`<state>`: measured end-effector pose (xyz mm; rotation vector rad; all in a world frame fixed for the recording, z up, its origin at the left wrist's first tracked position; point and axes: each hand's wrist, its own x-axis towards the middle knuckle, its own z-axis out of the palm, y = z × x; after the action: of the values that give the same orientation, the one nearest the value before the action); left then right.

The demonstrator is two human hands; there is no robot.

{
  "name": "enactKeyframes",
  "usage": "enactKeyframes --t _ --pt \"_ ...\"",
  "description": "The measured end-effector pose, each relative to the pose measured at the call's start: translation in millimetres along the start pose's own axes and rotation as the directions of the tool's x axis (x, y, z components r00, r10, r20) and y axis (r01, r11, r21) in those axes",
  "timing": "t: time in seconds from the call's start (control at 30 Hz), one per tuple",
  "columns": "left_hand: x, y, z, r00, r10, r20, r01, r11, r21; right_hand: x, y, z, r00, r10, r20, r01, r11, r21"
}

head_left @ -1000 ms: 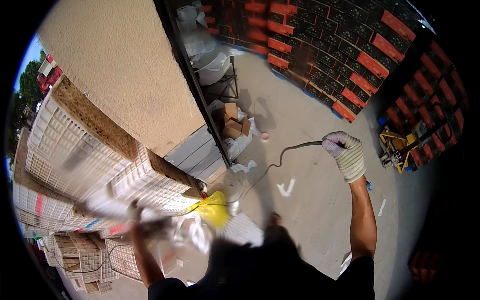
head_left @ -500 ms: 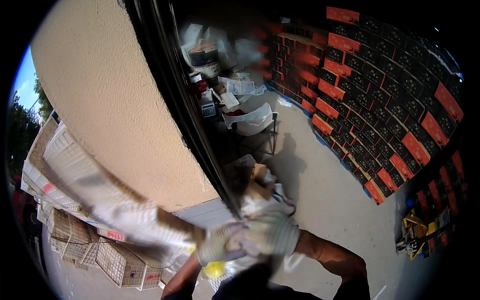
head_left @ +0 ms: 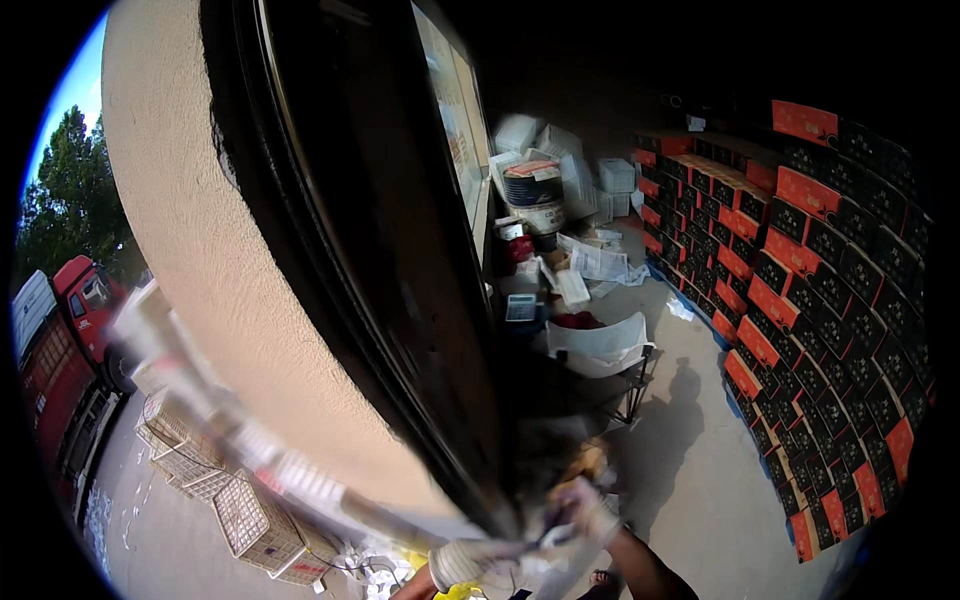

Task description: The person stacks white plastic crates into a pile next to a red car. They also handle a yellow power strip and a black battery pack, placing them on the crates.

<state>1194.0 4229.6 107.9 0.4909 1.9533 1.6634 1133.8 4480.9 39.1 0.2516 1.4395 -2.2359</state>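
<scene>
Both my hands wear pale knitted work gloves and are low in the view, close to the dark door frame's foot. My left hand (head_left: 462,563) reaches rightward, its fingers smeared by motion. My right hand (head_left: 592,512) is a little higher and farther right, fingers pointing left, also blurred. A small dark and whitish blur lies between the two hands; what it is, and whether either hand holds it, I cannot make out. Below the left hand is a bright yellow item (head_left: 458,592). Behind the right hand are blurred brown cardboard pieces (head_left: 588,460).
A wall (head_left: 250,290) ends at the dark door frame (head_left: 400,300). Plastic crates (head_left: 255,520) stand outside, with a red truck (head_left: 85,310) beyond. Inside are a white-backed chair (head_left: 600,345), a calculator (head_left: 520,307), white boxes and tall stacks of black and red cartons (head_left: 830,330).
My hands, overlapping before, are now apart, the right one to the right of the left. The view has swung left, bringing the red truck into sight.
</scene>
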Motion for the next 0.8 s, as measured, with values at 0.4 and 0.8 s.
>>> enactKeyframes --t 0.4,0.8 --pt "62.5 -77.2 117.7 0.989 0.014 -0.146 0.013 0.983 0.183 110.6 -107.5 -102.3 0.998 0.050 -0.040 -0.036 0.954 0.298" --pt "34.0 -48.9 100.2 0.986 -0.112 -0.121 0.125 0.987 0.105 83.4 -230.8 -63.5 0.936 -0.343 -0.081 0.352 0.922 0.164"
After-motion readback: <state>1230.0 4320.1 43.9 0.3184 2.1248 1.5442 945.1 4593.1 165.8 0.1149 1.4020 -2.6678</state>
